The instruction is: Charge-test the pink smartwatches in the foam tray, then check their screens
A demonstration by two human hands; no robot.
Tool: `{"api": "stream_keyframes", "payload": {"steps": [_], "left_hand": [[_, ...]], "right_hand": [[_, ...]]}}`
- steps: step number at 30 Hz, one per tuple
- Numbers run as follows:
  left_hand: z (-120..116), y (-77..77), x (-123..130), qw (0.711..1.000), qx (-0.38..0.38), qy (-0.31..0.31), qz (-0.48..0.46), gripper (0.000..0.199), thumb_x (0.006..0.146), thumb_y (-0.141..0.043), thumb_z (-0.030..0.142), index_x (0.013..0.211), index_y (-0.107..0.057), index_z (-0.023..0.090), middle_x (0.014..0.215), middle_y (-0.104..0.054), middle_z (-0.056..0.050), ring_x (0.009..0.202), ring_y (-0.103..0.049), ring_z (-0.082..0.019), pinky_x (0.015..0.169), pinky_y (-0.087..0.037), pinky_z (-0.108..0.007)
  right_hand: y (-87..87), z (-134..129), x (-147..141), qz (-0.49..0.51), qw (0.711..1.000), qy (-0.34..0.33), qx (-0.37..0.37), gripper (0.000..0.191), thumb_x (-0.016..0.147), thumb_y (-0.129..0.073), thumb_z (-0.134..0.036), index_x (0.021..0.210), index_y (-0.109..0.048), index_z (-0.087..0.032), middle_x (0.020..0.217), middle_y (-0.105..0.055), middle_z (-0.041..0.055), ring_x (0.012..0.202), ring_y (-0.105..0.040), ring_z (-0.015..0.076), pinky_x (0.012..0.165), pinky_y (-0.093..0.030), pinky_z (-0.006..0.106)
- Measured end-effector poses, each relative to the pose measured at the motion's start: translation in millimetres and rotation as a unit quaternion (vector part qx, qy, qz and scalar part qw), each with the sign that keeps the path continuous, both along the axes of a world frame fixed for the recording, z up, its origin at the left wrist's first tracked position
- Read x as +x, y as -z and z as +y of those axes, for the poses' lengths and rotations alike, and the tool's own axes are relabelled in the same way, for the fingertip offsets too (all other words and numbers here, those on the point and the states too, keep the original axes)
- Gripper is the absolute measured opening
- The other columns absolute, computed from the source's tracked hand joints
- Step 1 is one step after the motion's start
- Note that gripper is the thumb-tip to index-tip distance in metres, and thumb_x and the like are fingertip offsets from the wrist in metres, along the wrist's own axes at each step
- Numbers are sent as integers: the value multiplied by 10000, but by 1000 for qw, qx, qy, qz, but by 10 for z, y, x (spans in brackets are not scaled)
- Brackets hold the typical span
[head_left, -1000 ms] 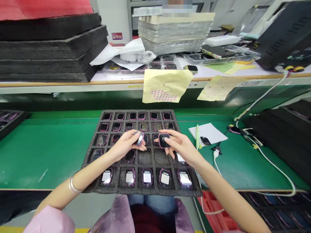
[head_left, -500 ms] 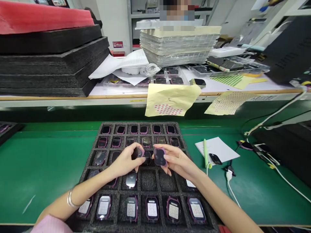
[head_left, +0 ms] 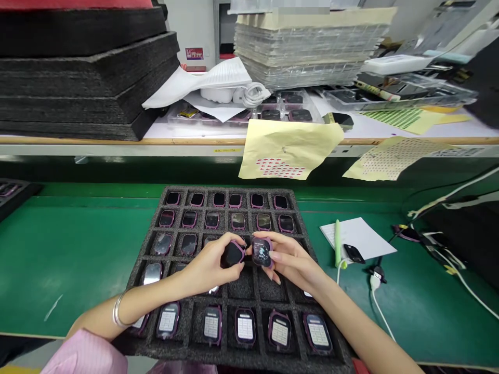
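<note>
My left hand (head_left: 218, 259) is closed around a purple-framed smartwatch body (head_left: 233, 254) whose screen is dark. Close beside it, my right hand (head_left: 286, 255) grips a second purple smartwatch body (head_left: 261, 252), its screen lit with white text and a bright figure. Both are held above a black foam tray (head_left: 197, 347) divided into compartments. Similar watch bodies lie in many of its slots. The far rows show dark screens, while the near row, such as this watch (head_left: 245, 328), shows white printed grids on the faces. Two slots below my hands show bare foam.
A white paper (head_left: 364, 236) with a green pen-like stick (head_left: 337, 244) and a cable lies to the right. Stacked black foam trays (head_left: 78, 78) and clear plastic trays (head_left: 307, 49) stand on the shelf. Yellow sticker sheets (head_left: 288, 148) hang over its edge.
The screen of the watch in my right hand was dark and is now lit. The watch in my left hand has turned to show more of its face. The camera view has tilted down.
</note>
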State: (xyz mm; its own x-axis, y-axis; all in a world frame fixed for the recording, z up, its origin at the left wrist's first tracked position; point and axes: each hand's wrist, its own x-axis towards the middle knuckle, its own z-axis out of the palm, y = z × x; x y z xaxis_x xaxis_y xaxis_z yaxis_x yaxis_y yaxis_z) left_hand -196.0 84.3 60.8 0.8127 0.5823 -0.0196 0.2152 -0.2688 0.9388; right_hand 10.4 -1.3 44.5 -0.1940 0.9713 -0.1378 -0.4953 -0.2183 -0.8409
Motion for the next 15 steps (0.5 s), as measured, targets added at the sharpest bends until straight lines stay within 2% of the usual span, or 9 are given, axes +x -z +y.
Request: {"api": "stream_keyframes", "payload": {"steps": [8, 11, 15], "left_hand": [[17, -15, -63, 1000, 10, 5, 14, 240, 711, -549, 87, 921, -513, 197, 825, -588, 17, 740, -534, -149, 688, -408, -244], [-17, -41, -68, 1000, 10, 3, -5, 270, 735, -554, 99, 980, -506, 201, 862, -607, 13, 775, -548, -152, 727, -415, -251], [-68, -65, -74, 999, -16, 36, -15, 257, 750, -580, 126, 985, -509, 201, 928, -636, -5, 792, -566, -155, 729, -428, -252]], "right_hand": [[-12, -11, -44, -41, 999, 4, 12, 404, 801, -751, -269, 1185, -656, -185, 1009, -711, 126, 524, -604, 117, 436, -510, 228], [-26, -23, -58, -36, 999, 0, 18, 422, 799, -752, -276, 1197, -648, -179, 987, -711, 122, 511, -605, 116, 429, -510, 225], [-14, -35, -59, -32, 999, -4, 24, 401, 793, -755, -278, 1169, -664, -172, 925, -703, 103, 500, -599, 112, 418, -501, 213]]}}
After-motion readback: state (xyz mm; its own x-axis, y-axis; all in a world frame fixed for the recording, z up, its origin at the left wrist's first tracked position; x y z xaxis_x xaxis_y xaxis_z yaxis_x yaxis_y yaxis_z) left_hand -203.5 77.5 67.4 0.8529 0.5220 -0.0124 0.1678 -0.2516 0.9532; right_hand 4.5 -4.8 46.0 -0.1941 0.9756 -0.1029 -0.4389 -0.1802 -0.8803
